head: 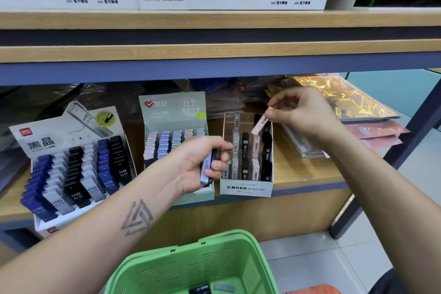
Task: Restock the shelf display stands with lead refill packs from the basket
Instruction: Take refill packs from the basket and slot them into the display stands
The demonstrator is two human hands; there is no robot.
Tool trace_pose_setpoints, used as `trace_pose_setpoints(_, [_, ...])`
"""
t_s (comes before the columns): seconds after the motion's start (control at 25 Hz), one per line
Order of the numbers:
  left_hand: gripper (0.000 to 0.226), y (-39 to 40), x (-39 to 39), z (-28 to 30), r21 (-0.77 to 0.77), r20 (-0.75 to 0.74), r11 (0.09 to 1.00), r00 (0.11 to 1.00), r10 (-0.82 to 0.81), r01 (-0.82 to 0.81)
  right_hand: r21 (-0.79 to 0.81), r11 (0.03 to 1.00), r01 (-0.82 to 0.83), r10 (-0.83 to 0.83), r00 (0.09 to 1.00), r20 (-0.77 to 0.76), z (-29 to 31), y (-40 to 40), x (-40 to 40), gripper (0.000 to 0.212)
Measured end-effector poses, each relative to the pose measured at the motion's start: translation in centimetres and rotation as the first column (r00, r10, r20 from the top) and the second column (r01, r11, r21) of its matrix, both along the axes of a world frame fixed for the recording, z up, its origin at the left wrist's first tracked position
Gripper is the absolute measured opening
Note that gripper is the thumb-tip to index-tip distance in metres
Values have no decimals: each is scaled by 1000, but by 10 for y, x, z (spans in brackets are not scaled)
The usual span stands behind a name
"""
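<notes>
Wooden shelf [310,175] before us carries three display stands along its front edge. Our right hand [303,114] pinches a pink refill pack [261,122], tilted just above the clear stand [247,187] at the right. Our left hand [202,160] grips a small bundle of packs [207,169]. We judge slotting is underway; next, lower the pink pack into the pink column. More packs lie in the green basket [191,262] below.

The scene is bright and evenly lit from above, with soft shadow pooling under the upper shelf board [214,52] — the back of the lower shelf goes dim. Glare streaks the cellophane-wrapped packets [346,98] at right. Wide-angle distortion bows the shelf edges, and the green basket [198,262] — nearest the lens — looks slightly soft.
</notes>
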State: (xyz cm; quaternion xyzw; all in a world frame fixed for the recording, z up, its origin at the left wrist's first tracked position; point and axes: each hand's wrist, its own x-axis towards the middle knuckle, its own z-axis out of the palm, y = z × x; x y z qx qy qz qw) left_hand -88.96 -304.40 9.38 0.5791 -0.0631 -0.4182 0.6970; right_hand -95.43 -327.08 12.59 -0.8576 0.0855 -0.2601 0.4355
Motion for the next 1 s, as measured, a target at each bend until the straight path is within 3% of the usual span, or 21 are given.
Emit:
trace_pose_setpoints(0.12, [27, -2, -4, -6, 104, 24, 994, 999, -45, 43, -236, 971, 43, -58, 997, -55, -3, -3, 2, 15])
trace_pose_setpoints(0.24, [25, -3, -3, -6, 104, -8, 993, 998, -59, 60, -382, 922, 54, -98, 991, -96, -12, 1, 6, 14])
trace_pose_setpoints(0.36, [14, 0, -5, 0, 48, -71, 996, 995, -76, 79, -431, 900, 61, -118, 987, -105, -25, 6, 10, 13])
trace_pose_setpoints(0.52, [30, 4, -6, 1, -17, -161, 1000, 987, -28, 26, -493, 869, 34, -110, 986, -126, -35, 11, 12, 12])
trace_pose_setpoints(0.72, [40, 3, -7, -2, -51, -159, 998, 987, 27, -35, -570, 822, 0, -100, 984, -145, -39, 18, 15, 15])
trace_pose_setpoints(1.0, [31, 7, -7, -2, -86, -160, 996, 987, 15, -29, -639, 769, 5, -138, 978, -158, -41, 20, 14, 17])
